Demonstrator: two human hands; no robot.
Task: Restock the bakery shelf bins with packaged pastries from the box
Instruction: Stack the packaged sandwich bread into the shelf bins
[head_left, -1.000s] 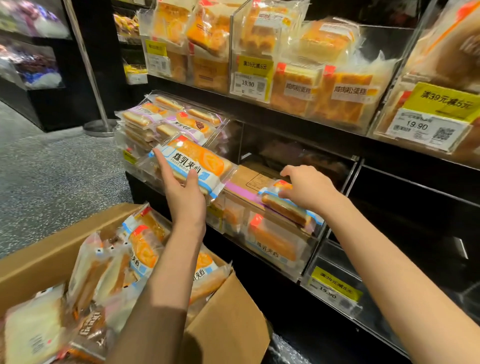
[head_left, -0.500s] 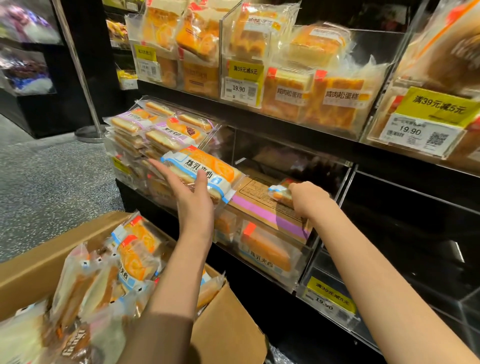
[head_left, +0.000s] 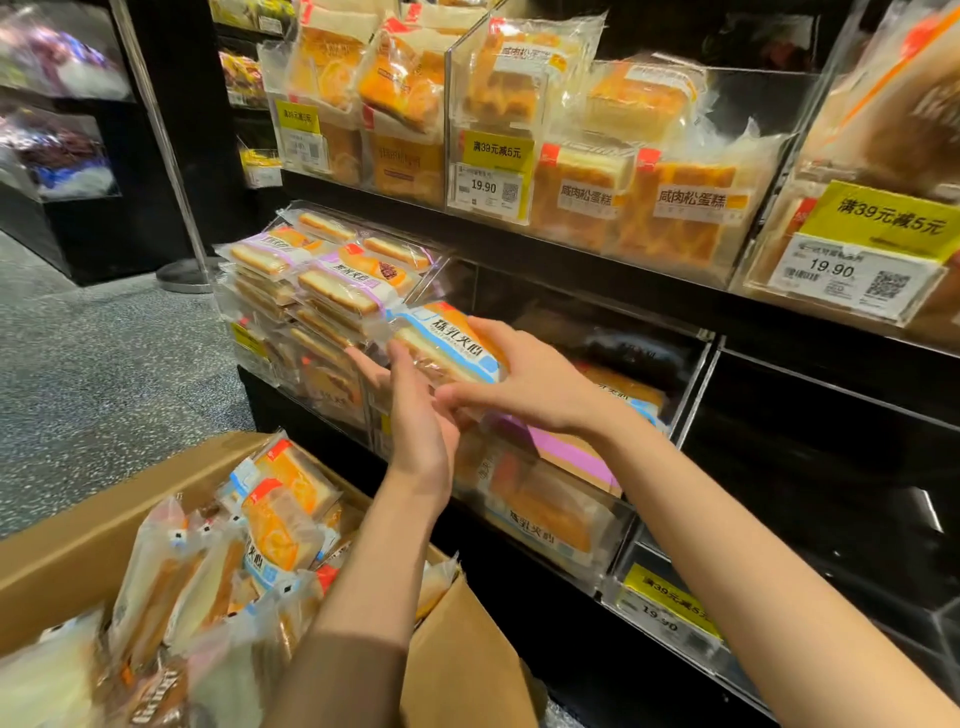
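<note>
A blue-and-orange pastry pack (head_left: 448, 347) is held between both hands above the front of the middle clear shelf bin (head_left: 597, 564). My right hand (head_left: 530, 389) grips its right end, thumb on top and fingers beneath. My left hand (head_left: 418, 421) touches its lower left end with straight fingers. That bin holds similar packs (head_left: 540, 512) and a cardboard sheet with purple tape (head_left: 566, 452). The open cardboard box (head_left: 78, 540) at lower left is full of packaged pastries (head_left: 280, 519).
Left of the held pack, a bin is stacked high with purple-striped packs (head_left: 332, 291). Above it runs the upper shelf with cake bins and price tags (head_left: 491, 176). Dark bins (head_left: 831, 467) lie to the right. A speckled floor (head_left: 104, 364) and a metal post base (head_left: 182, 275) are at left.
My right hand left the pack it placed in the middle bin and moved left onto the pack my left hand was holding. That pack shifted slightly right.
</note>
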